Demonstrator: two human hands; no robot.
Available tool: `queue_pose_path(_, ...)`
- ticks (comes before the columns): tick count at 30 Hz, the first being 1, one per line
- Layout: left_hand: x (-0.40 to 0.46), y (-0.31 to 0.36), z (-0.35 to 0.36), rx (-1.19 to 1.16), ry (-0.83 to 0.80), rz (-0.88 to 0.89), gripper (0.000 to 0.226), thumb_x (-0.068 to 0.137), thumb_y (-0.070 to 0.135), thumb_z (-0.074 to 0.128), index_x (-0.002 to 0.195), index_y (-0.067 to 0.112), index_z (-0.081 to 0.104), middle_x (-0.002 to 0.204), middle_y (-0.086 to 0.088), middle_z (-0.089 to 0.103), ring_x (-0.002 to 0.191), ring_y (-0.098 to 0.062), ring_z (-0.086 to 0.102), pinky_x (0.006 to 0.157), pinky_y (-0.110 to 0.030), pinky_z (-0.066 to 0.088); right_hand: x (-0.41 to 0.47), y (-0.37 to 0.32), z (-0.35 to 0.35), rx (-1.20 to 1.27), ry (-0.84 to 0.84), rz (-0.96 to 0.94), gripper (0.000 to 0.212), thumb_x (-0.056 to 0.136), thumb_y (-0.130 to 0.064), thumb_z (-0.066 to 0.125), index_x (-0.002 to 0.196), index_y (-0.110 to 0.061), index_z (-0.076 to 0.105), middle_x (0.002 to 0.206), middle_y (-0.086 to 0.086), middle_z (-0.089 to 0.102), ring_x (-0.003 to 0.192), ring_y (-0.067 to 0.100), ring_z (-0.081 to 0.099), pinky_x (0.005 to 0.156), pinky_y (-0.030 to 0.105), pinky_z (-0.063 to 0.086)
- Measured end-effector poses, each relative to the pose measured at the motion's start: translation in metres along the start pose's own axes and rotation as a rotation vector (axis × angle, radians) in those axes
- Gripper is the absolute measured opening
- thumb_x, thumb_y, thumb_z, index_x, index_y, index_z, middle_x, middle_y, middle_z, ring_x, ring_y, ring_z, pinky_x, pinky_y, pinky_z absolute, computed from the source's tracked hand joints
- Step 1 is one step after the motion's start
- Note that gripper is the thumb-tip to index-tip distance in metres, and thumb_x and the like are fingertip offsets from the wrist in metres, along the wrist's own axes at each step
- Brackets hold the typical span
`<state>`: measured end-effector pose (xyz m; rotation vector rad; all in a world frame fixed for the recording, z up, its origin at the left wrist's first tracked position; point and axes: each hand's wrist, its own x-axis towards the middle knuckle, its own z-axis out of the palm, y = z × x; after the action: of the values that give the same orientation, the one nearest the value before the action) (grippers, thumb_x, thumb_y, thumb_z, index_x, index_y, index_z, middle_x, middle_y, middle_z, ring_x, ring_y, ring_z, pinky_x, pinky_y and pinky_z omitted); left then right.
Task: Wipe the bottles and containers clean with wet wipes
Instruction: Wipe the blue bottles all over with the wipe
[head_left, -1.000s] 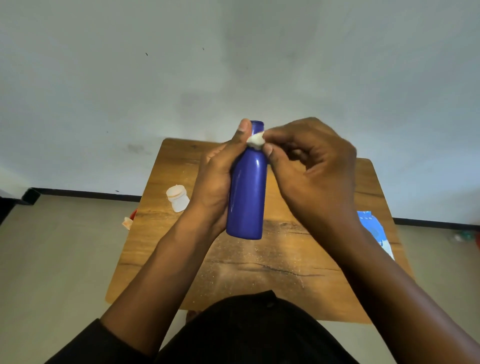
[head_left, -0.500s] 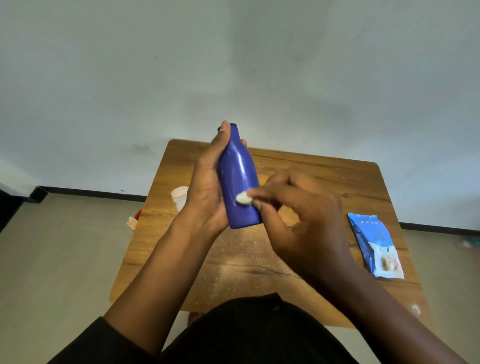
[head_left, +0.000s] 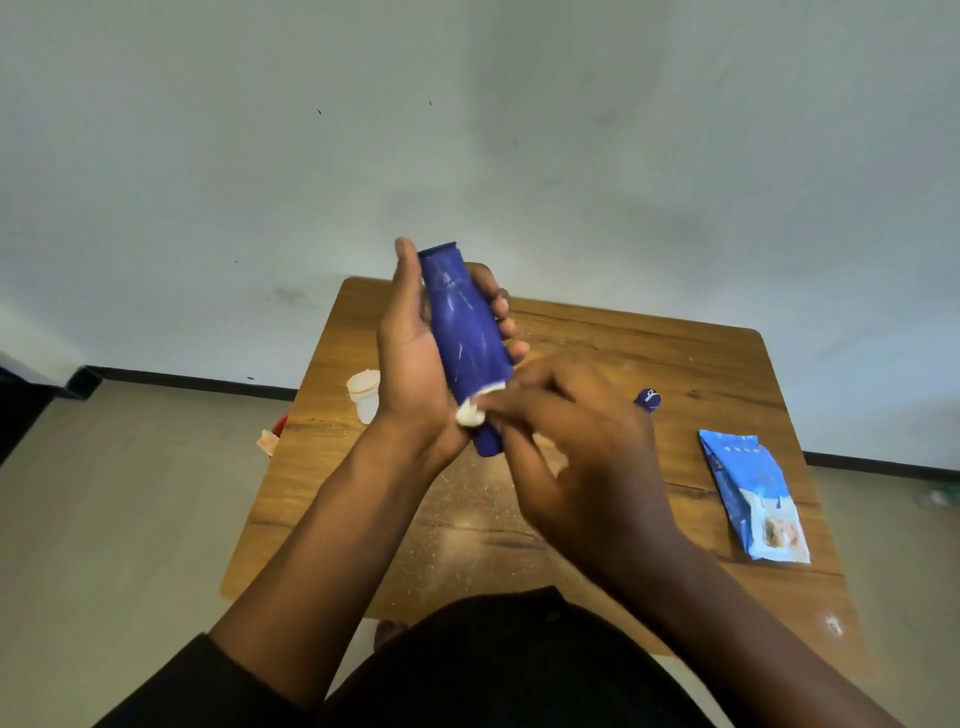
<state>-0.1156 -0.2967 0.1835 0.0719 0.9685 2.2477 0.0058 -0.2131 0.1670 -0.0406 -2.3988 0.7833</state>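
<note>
Fingers (head_left: 501, 312) of the left hand (head_left: 415, 364) curl round the back of the blue bottle (head_left: 467, 338), thumb laid along its left side up to the neck; I log this as a firm grip. The right hand (head_left: 582, 452) pinches a small white wad of wet wipe (head_left: 471, 414) between thumb and forefinger and presses it against the bottle's lower left edge, near the base.

Change noted against half a second back: the wipe sat on the bottle's lower front face; it is now lower and further left, by the heel of the left hand. The bottle tilts more, neck up and leaning left. A small blue cap (head_left: 647, 400) on the table now shows beyond the right hand.

Bottle is held in the air over the middle of the wooden table (head_left: 701, 364), touching nothing but the hands and wipe. Open tabletop lies to the right of the hands, up to the blue wipes pack (head_left: 753, 493) near the right edge. A small white container (head_left: 364, 395) stands at the left edge, just beside the left wrist.

Table surface is speckled with pale dust and shows a dark crack across the grain. Pale wall behind, dark skirting, beige floor.
</note>
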Motion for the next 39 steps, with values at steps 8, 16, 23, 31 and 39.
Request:
queue_pose_path(8,-0.011,-0.010,0.008,0.006,-0.106,-0.048,0.055,0.107,0.058,0.044,0.099,0.011,0.071,0.091,-0.006,0.068,0.089,-0.020,0.067,0.083,-0.033,0.055,0.053,-0.004,-0.010,-0.017,0.243,-0.021,0.017,0.093,0.002,0.071,0.104,-0.007,0.081,0.098,0.007,0.069,0.088,0.012,0.064,0.076,0.020,0.051)
queue_pose_path(16,-0.004,0.007,-0.007,0.108,0.003,-0.039,0.068,0.105,0.064,0.041,0.121,0.005,0.070,0.087,-0.006,0.058,0.074,-0.019,0.055,0.069,-0.033,0.046,-0.020,-0.003,0.009,-0.026,-0.031,-0.056,0.028,0.088,0.003,0.076,0.112,-0.012,0.078,0.103,0.004,0.069,0.093,0.013,0.063,0.075,0.029,0.051)
queue_pose_path(23,-0.012,-0.004,0.006,0.146,-0.025,-0.184,0.053,0.105,0.057,0.049,0.098,0.011,0.074,0.083,-0.005,0.072,0.077,-0.017,0.072,0.069,-0.030,0.059,0.040,0.008,0.000,-0.015,0.174,0.024,0.019,0.093,0.001,0.072,0.108,-0.008,0.080,0.100,0.009,0.069,0.089,0.013,0.064,0.075,0.024,0.052)
queue_pose_path(31,-0.005,0.003,-0.007,0.130,-0.023,-0.155,0.065,0.104,0.063,0.047,0.122,0.006,0.072,0.090,-0.007,0.064,0.080,-0.019,0.061,0.075,-0.032,0.052,0.014,0.000,0.006,0.044,0.033,0.020,0.024,0.092,0.000,0.074,0.113,-0.011,0.078,0.106,0.004,0.069,0.096,0.010,0.063,0.085,0.016,0.051)
queue_pose_path(39,-0.001,0.006,-0.009,0.084,-0.055,-0.164,0.057,0.102,0.059,0.055,0.117,0.006,0.070,0.091,-0.008,0.060,0.081,-0.019,0.058,0.080,-0.034,0.050,0.007,0.005,0.002,0.039,0.035,0.000,0.022,0.091,0.001,0.075,0.109,-0.009,0.080,0.102,0.004,0.070,0.091,0.009,0.062,0.077,0.019,0.050)
